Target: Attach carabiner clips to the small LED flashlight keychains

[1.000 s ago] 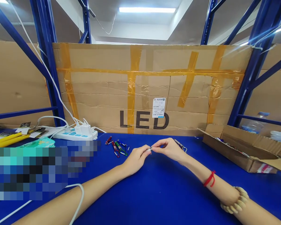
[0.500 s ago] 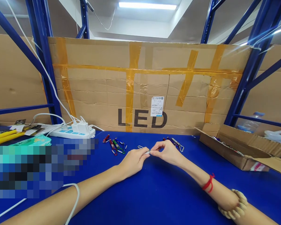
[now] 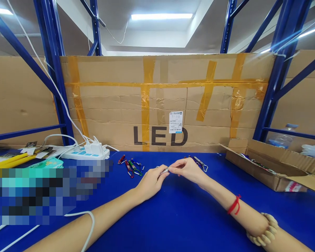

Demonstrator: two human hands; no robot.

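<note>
Over the middle of the blue table, my left hand is closed around a small silver carabiner keychain. Most of it is hidden by the fingers; a thin metal end pokes out toward the right. The thumb and index finger of my right hand pinch that end, so the fingertips of both hands nearly meet. Beyond my left hand lie several red, green and blue carabiner keychains. Just behind my right hand are more, among them a silver carabiner keychain, partly covered by the hand.
An open cardboard box with small items inside stands at the right. At the back left is a white power strip with plugs and cables. A white cable crosses my left forearm. A tall cardboard wall closes off the back.
The view has shifted slightly, moving the background down. Both hands stay together on the keychain, and the loop that showed beyond my left hand is now mostly hidden.
</note>
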